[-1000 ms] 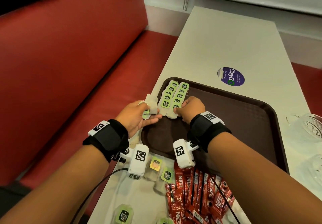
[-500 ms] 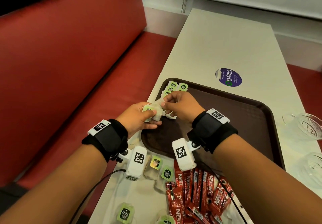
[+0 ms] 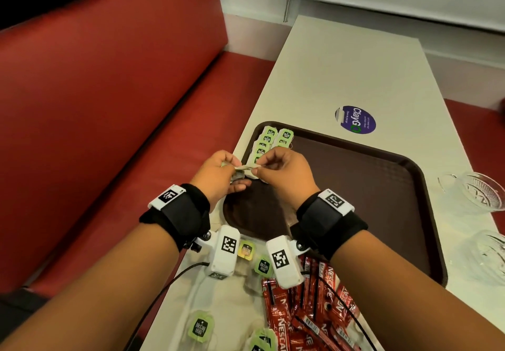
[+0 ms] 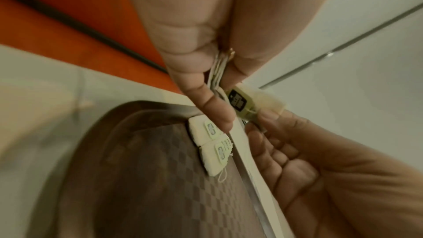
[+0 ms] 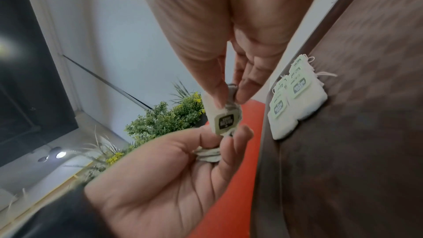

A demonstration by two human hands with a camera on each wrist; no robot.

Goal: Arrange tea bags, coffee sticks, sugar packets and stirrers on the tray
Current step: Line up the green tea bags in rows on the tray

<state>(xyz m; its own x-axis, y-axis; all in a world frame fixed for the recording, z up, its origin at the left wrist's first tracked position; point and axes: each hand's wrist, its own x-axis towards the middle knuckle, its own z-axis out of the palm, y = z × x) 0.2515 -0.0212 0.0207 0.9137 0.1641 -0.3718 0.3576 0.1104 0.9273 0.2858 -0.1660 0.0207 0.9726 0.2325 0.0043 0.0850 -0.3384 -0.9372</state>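
Both hands meet above the near-left corner of the dark brown plastic tray [image 3: 410, 186], at the left edge of the pale desk [image 3: 341, 63]. Right hand [image 3: 284, 170] pinches one white paper tea bag with a green tag [image 5: 225, 120] between thumb and fingertips. Left hand [image 3: 218, 175] curls round a small bundle of further tea bags [image 5: 208, 153], touching the pinched one. Two rows of laid tea bags [image 3: 270, 143] lie just beyond the fingers, long axis running away along the tray's left rim. Right hand nearer the rows; likely next placement continues them toward the near edge.

tea bags [image 3: 269, 143] in tray [image 3: 382, 192] far-left corner | coffee sticks [image 3: 308, 309] before tray
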